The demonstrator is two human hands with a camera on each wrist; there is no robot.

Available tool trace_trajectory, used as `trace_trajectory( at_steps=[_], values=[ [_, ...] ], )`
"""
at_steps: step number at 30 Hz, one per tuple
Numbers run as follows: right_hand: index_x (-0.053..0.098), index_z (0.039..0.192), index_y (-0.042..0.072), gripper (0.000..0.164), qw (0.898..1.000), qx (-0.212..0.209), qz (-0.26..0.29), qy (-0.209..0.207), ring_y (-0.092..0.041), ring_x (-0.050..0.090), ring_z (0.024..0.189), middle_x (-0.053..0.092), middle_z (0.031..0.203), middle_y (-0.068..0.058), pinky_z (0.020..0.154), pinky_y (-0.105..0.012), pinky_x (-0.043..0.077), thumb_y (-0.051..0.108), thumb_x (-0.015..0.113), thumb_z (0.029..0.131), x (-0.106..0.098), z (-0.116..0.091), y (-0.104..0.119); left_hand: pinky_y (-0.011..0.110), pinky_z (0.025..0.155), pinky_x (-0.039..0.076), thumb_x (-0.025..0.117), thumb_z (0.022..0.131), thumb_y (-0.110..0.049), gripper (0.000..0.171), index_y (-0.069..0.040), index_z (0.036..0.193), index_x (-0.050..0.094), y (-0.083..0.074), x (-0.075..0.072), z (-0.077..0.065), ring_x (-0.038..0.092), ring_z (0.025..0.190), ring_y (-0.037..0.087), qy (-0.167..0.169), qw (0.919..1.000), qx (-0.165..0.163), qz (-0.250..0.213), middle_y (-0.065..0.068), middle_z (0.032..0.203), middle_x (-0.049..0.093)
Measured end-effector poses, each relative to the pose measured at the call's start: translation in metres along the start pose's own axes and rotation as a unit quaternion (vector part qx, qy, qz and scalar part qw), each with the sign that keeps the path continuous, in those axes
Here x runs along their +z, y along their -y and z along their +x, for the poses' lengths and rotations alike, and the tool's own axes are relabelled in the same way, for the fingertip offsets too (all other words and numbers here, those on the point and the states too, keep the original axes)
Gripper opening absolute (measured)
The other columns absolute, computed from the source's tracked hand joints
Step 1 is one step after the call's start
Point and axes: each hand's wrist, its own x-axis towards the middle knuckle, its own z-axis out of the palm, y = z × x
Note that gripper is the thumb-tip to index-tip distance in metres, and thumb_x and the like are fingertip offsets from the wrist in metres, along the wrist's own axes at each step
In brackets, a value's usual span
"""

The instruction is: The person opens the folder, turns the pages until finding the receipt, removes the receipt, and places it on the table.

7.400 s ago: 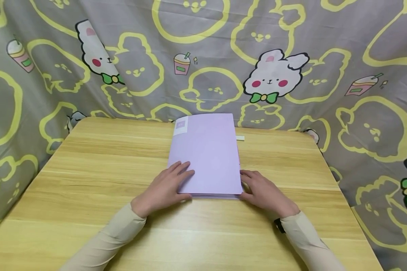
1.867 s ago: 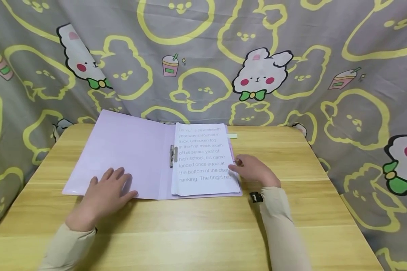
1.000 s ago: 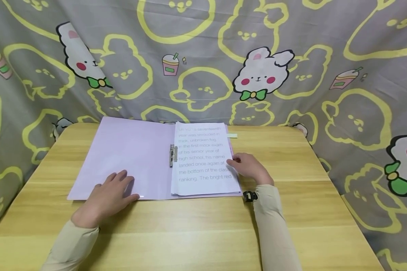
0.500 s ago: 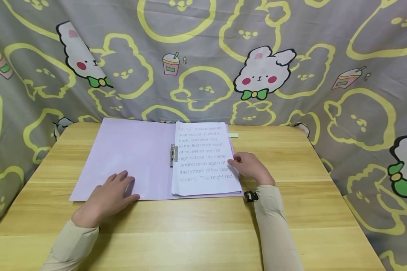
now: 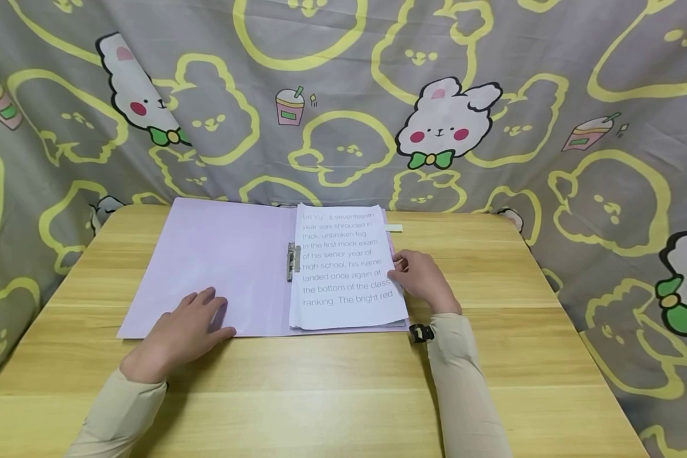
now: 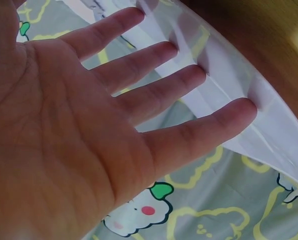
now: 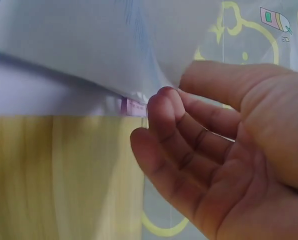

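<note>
A lilac folder (image 5: 217, 254) lies spread open on the wooden table, its metal clip (image 5: 291, 261) near the spine. Printed paper sheets (image 5: 343, 267) fill the right side. My left hand (image 5: 183, 331) rests with spread fingers on the lower part of the left cover; in the left wrist view its fingertips (image 6: 246, 110) touch the lilac surface. At the right edge of the sheets, my right hand (image 5: 420, 280) pinches paper between thumb and fingers. The right wrist view shows that paper (image 7: 94, 45) raised along its edge above the folder, with the thumb (image 7: 214, 82) on its upper face.
A pale tab (image 5: 394, 228) sticks out past the folder's upper right edge. The wooden table (image 5: 332, 407) reaches back to a grey patterned curtain (image 5: 343, 76), which also hangs at both sides. A black strap (image 5: 420, 333) is at the right wrist.
The folder was closed at first; its cover has been turned over to the left. My right hand has come to the sheets' right edge, and the top paper's edge has just lifted slightly.
</note>
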Motion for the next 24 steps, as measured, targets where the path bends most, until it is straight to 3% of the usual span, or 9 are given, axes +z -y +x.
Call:
trace_trajectory(
  at_steps=[8, 19, 24],
  values=[
    [0.065, 0.128, -0.001, 0.035, 1.0, -0.006, 0.013, -0.019, -0.029, 0.066, 0.102, 0.07, 0.106, -0.013, 0.086, -0.041, 0.052, 0.019, 0.065, 0.099, 0.001, 0.0, 0.004, 0.078, 0.088, 0.044, 0.073, 0.092, -0.045, 0.067, 0.002, 0.137, 0.058, 0.0, 0.0, -0.001, 0.04, 0.135, 0.058, 0.006, 1.0, 0.0, -0.003, 0.035, 0.15, 0.043],
    [0.047, 0.151, 0.004, 0.05, 0.998, -0.042, 0.043, 0.002, -0.036, 0.065, 0.118, 0.066, 0.132, -0.021, 0.103, -0.051, 0.049, 0.031, 0.046, 0.109, 0.006, 0.0, 0.016, 0.077, 0.089, 0.043, 0.07, 0.094, -0.047, 0.067, 0.002, 0.138, 0.058, 0.0, -0.004, -0.002, 0.04, 0.135, 0.058, 0.006, 0.9999, 0.006, -0.007, 0.034, 0.15, 0.043],
    [0.041, 0.156, 0.008, 0.053, 0.997, -0.049, 0.061, 0.003, -0.035, 0.064, 0.122, 0.062, 0.138, -0.02, 0.104, -0.051, 0.049, 0.034, 0.045, 0.11, 0.013, 0.0, 0.023, 0.076, 0.089, 0.044, 0.07, 0.094, -0.047, 0.065, 0.001, 0.137, 0.059, 0.0, -0.004, -0.002, 0.041, 0.134, 0.057, 0.003, 1.0, 0.007, -0.004, 0.034, 0.15, 0.044]
  ],
)
